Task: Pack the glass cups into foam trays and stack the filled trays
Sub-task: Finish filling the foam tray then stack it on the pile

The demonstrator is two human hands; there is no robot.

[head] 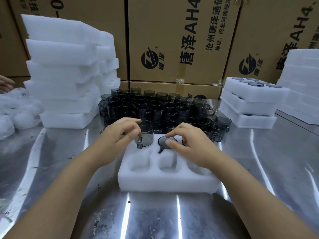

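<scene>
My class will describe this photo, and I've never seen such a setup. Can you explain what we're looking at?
There is no machine: one camera on a person's head looks down at their bare hands. On the metal table lies a foam tray with six pockets. The left hand pinches a smoky glass cup by its rim at the far-left pocket. The right hand rests on a cup seated in the far-middle pocket. Loose cups wait behind; empty foam is piled left, filled trays right.

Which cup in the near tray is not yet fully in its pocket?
The back-left cup, pinched by the left hand: its wall stands above the tray, while the middle cup sits sunk to its rim.
</scene>
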